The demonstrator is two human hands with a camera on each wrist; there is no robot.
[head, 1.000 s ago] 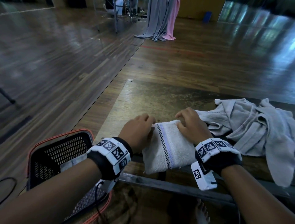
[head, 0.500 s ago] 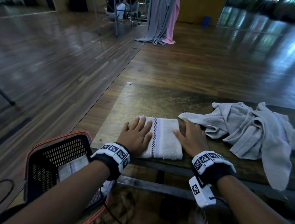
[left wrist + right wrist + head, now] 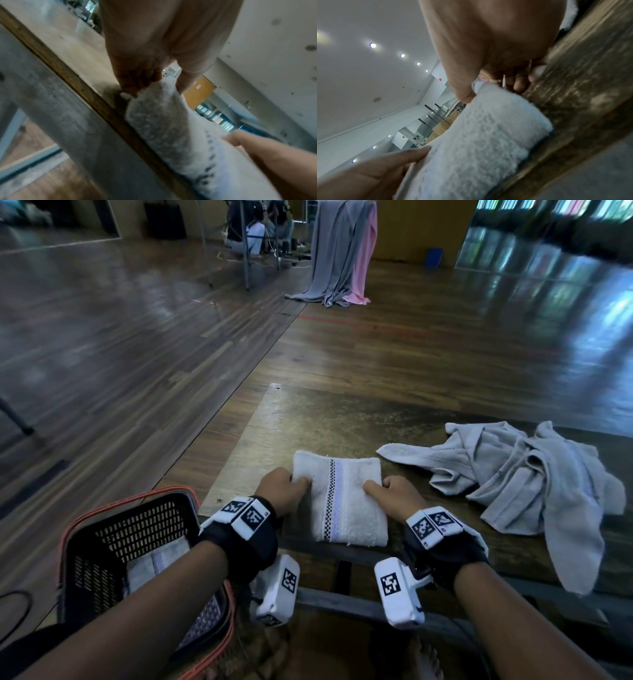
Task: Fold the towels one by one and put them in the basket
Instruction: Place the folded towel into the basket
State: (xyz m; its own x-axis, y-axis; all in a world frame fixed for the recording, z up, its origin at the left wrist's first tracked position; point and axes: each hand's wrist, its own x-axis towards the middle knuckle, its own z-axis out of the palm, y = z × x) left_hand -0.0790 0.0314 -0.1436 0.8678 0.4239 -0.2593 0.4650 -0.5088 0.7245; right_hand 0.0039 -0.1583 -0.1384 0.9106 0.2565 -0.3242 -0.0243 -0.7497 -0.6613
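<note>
Hands first: your left hand (image 3: 281, 491) pinches the left edge of the folded white towel (image 3: 342, 501), thumb on top and fingers curled beneath, and your right hand (image 3: 394, 498) grips the right edge the same way. The towel lies at the near edge of the worktop (image 3: 308, 419), its checked stripe running away from you. From the wrist views the fingers look tucked under all the layers, though blur makes that uncertain, so take the whole stack before you lift, or the fold will fall open. Raise both sides level, keep the towel flat, and swing it left and down into the basket (image 3: 85, 529), onto the folded towel already there (image 3: 154, 566). The crumpled grey towels (image 3: 531, 474) wait at your right.
</note>
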